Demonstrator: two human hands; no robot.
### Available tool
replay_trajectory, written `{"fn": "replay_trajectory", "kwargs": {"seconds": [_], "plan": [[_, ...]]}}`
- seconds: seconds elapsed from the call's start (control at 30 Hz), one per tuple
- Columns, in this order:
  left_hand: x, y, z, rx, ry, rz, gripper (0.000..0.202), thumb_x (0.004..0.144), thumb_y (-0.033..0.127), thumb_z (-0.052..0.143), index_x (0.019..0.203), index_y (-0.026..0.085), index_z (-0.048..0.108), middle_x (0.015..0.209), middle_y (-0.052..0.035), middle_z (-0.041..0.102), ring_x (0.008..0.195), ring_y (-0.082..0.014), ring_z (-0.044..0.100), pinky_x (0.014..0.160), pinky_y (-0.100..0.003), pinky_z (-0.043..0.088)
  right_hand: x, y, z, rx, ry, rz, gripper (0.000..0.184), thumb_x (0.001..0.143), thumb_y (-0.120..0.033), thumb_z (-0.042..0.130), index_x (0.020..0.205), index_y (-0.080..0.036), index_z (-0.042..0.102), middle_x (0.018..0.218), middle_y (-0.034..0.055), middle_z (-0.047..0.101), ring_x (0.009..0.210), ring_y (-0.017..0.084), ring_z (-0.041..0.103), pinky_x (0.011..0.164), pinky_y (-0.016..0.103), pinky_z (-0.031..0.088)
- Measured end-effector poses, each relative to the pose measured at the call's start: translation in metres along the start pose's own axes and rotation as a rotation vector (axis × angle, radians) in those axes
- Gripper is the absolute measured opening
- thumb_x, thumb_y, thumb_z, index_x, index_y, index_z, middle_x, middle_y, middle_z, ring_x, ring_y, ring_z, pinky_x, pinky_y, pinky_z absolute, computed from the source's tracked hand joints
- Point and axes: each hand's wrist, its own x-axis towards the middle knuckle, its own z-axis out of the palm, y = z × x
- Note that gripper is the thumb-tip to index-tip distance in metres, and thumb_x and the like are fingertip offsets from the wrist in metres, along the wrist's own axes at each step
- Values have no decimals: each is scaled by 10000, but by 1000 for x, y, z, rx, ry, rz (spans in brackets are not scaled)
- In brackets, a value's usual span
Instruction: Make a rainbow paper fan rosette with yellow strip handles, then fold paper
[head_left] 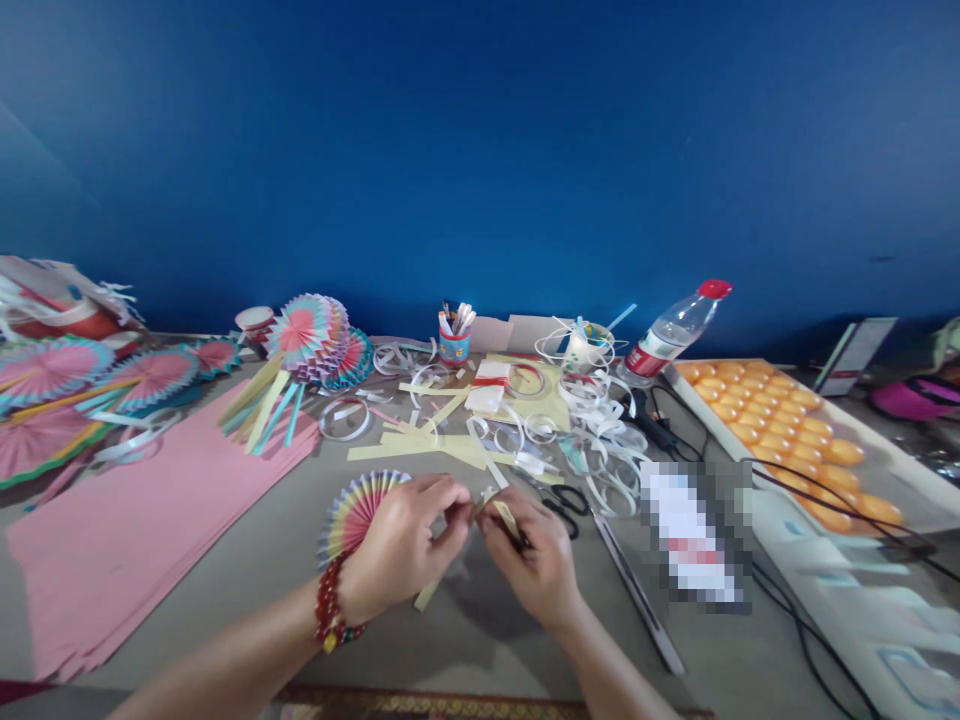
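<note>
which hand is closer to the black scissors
Right. The right hand lies just left of the black scissors, close to their handles. The left hand is farther left, beside the pleated paper fan. Both pinch a pale paper strip.

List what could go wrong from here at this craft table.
1. The left hand holds the fan while the right hand pinches a thin strip. A hard pull may tear or crease the paper.
2. The scissors lie just beside the right hand, so a careless reach could nick a finger.
3. Cables trail across the table near the right arm and might snag.
</note>
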Motion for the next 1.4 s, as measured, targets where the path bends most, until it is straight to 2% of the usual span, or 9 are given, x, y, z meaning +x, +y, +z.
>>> {"fn": "replay_trajectory", "kwargs": {"seconds": [0.3,0.47,0.63,0.77,0.9,1.07,1.17,1.27,1.4], "plan": [[-2,-3,2,93,60,108,92,882,129,531,939,201,542,852,-26,639,791,-175,607,731,-282,457,-3,4,1,16,18,43,142,900,-146,534,776,-205,569,686,-5,539,641,142,517,608,254,400],[-3,-5,4,112,72,143,139,865,85,515,929,206,533,843,-24,643,795,-180,620,725,-287,473,-3,4,1,10,26,39,147,880,-135,532,754,-204,561,663,-14,522,620,139,502,596,254,397],[-4,-6,6,220,85,206,162,864,86,524,977,199,550,907,-50,672,847,-201,640,778,-315,490,-1,2,2,-4,38,46,163,859,-119,522,723,-205,555,657,-15,519,615,137,503,579,248,390],[-2,-5,7,273,124,258,126,868,83,523,925,190,557,885,-52,674,819,-197,639,746,-300,482,-1,2,3,-11,45,50,170,864,-133,528,711,-205,549,644,-24,501,606,133,495,578,246,383],[0,-5,7,102,112,128,112,858,82,511,869,186,551,791,-14,630,735,-157,596,703,-264,453,-1,2,2,8,57,99,157,868,-173,540,717,-199,573,639,-26,511,573,125,486,554,239,377],[2,-10,12,-355,57,-165,105,895,178,495,811,176,559,730,16,585,677,-116,540,649,-217,422,0,2,1,71,94,164,155,839,-184,575,685,-191,595,616,-33,522,531,111,455,519,228,355],[4,-14,18,-593,-3,-266,135,882,201,483,768,164,545,660,27,514,612,-104,483,590,-204,395,-1,3,2,95,114,178,137,820,-184,589,684,-188,600,611,-37,509,518,104,436,505,225,343],[5,-13,19,-659,-17,-300,148,886,221,481,767,161,544,661,21,507,622,-109,483,598,-206,401,-2,5,3,100,104,183,143,824,-190,581,682,-186,595,625,-30,519,533,108,450,519,228,354],[4,-4,12,-507,53,-193,154,926,261,487,886,170,605,810,-16,601,761,-139,547,716,-229,439,-1,4,2,86,67,175,156,835,-206,565,683,-186,593,613,-29,514,547,114,457,532,230,364]]}}
